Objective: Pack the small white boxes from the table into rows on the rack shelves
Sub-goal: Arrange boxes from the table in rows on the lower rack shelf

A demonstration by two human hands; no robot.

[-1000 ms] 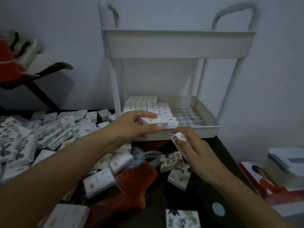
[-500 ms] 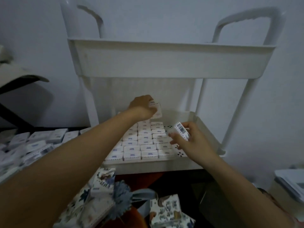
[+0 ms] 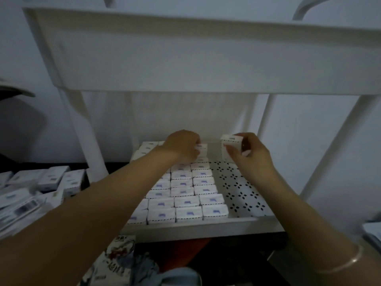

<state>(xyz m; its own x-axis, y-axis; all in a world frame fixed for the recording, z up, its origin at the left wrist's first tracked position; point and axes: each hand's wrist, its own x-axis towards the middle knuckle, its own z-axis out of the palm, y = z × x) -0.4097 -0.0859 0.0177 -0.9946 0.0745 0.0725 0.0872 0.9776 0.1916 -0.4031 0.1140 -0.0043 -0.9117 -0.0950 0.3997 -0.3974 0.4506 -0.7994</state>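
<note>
At the left edge of the dark table [image 3: 237, 256], loose small white cardboard boxes [image 3: 51, 178] with pale blue marks are lying in a jumble, just beside the left post of a white plastic two-tier rack [image 3: 206, 58]. The rack is standing toward the table's back edge, and its upper tier is filling the top of the view. On the rack's lower shelf [image 3: 206, 226], packed small white boxes [image 3: 185, 195] are sitting in tight rows from the front rim to the back wall, taking up the left and middle part.

The left hand [image 3: 182, 146] is reaching over these rows to the shelf's back edge, its fingers curling round a back-row white box [image 3: 201, 148] that is touching the rows. Further right, the shelf's perforated floor [image 3: 241, 193] is showing its dark diamond pattern. Over the back of that part, the right hand [image 3: 249, 153] is pinching an upright white box [image 3: 229, 147] between thumb and fingers. Whether this box is touching the floor cannot be told. A thin pale bangle [image 3: 348, 263] is circling the right wrist.

At the table's front edge, below the shelf rim, patterned cartons [image 3: 115, 263] are lying.
</note>
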